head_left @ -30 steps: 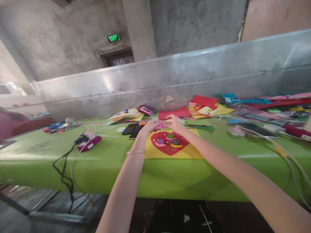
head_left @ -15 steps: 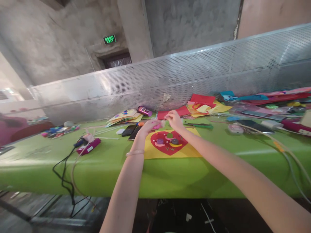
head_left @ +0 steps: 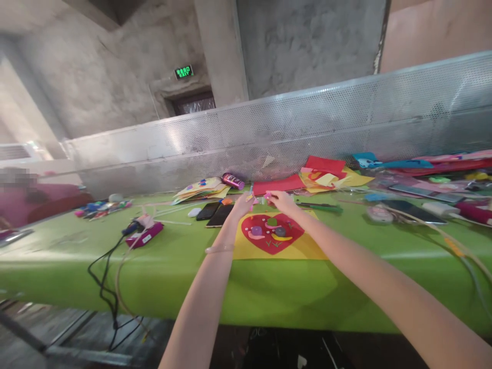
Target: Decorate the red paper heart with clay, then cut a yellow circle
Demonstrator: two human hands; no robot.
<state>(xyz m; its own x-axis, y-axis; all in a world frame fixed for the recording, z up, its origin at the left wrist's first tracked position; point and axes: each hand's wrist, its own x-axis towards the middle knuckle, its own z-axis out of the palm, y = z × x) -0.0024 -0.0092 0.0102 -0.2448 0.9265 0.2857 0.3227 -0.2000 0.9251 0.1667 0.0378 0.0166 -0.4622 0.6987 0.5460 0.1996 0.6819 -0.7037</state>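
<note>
While the fingertips close in around it, one small pink piece (head_left: 268, 195), form indistinct at this scale, is listed just beyond the far edge of the yellow sheet (head_left: 246, 251). Handling, by judgement: very light, probably soft, easily dented; best taken by its edges, with little pressure.

Right hand (head_left: 283, 201): fingers drawn narrow, the pink piece at their tips. Left hand (head_left: 242, 204): fingers bent and gathered, something small and pale at the tips; whether firmly gripped, cannot be told.

Sheet: flat on the green worktop (head_left: 357, 241), bearing one red heart (head_left: 295, 231) with rounded purple, green and grey pieces. Judged thin and pliable; the applied pieces look liable to smear or lift, so the bare yellow border is the place to hold.

Pose: both arms extended forward, hands facing each other, a narrow gap between them. Left forearm, with a pale bracelet (head_left: 220, 248), rises from the lower edge; right forearm slants in from the lower right corner, crossing the sheet's right side.

Adjacent: two dark phones (head_left: 214, 213), left of the left hand; one dark-and-green tool (head_left: 321, 207), right of the right hand.
</note>
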